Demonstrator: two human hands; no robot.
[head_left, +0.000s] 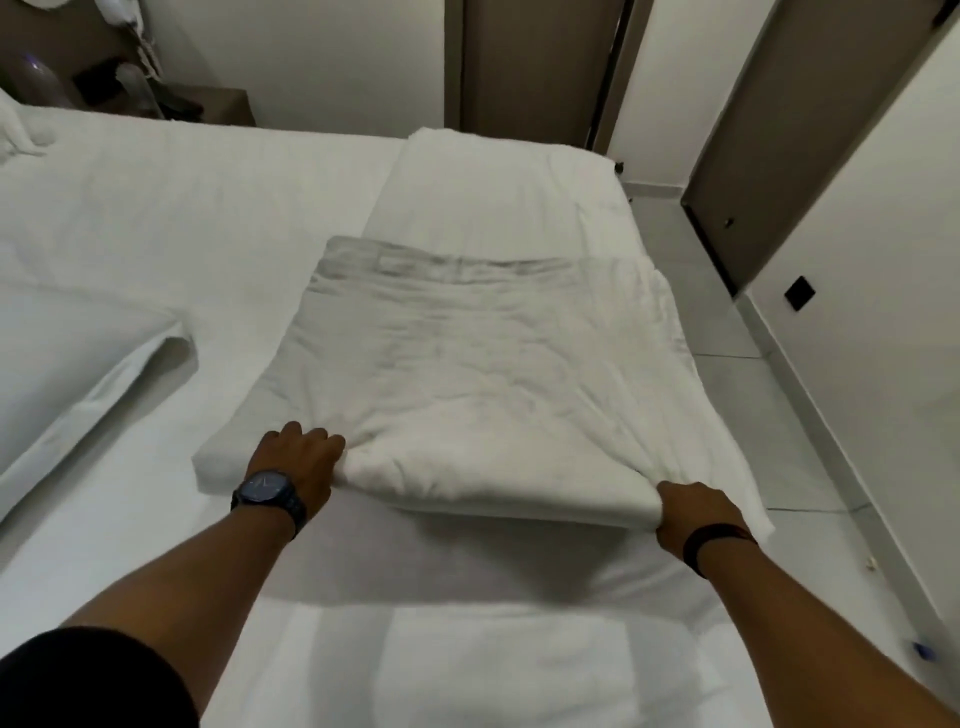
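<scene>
A black sleeve (88, 680) covers the upper left arm at the bottom corner of the view, and from there two bare forearms reach out over the white bed (156, 218). The left hand (298, 457), with a dark watch (267, 491) on its wrist, lies knuckles-up at the near left of a folded white duvet (467, 374), its fingers curled into the bunched cloth. The right hand (696, 514), with a dark band (714, 545) at the wrist, grips the duvet's near right corner with its fingers tucked under the fold (the fingertips themselves are hidden). The duvet lies on the right half of the bed, folded into a thick, creased rectangle. Its near edge is raised a little between the two hands and throws a shadow on the sheet. Its far end rests over a flatter folded layer that runs to the far edge of the mattress. A pillow (78, 374) lies at the left. Pale floor tiles (727, 322) run along the right side of the bed, and a black socket (799, 293) sits low on the wall beyond them.
</scene>
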